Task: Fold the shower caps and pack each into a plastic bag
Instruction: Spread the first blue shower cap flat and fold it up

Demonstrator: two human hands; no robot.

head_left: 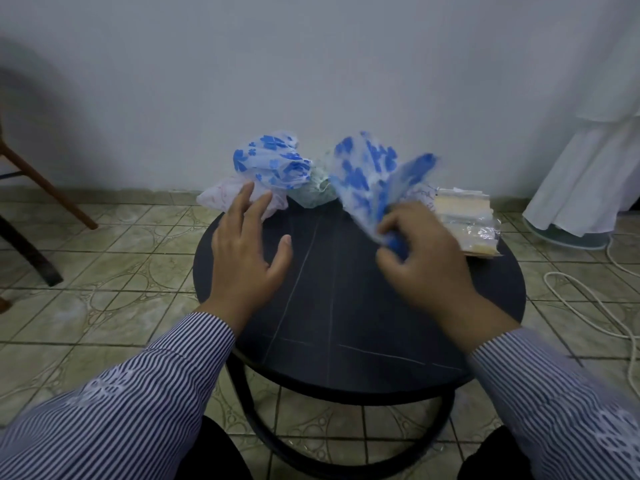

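- The round dark desk (346,323) serves as the landmark: the person's 2 hands are over its top, and the task's things lie along its far edge.
- The right hand (429,265) is above the desk's right half, its fingers (391,230) curled and clamped on the bunched blue edge of a blue-flowered shower cap (370,171). The cap fans upward from that grip, clear of the desk, probably lifted so it can be brought to the open middle for folding. The cap and hand are blurred, so the exact pinch is hard to read.
- The left hand (246,254) is over the desk's left half, fingers straight and spread apart, holding nothing. Its fingertips are just beside the pile at the far-left edge; whether they touch it cannot be told. It looks ready either to steady the pile or to help flatten the lifted cap.
- At the desk's far edge lies a heap of crumpled caps: a second blue-flowered cap (270,161) on top, a pale pink cap (221,199) under it, and a greenish cap (315,192) toward the middle.
- At the desk's far-right edge sits a stack of clear plastic bags (464,216), kept within reach of the right hand for packing.
- No cap looks folded or bagged yet, so the task seems to be near its start.
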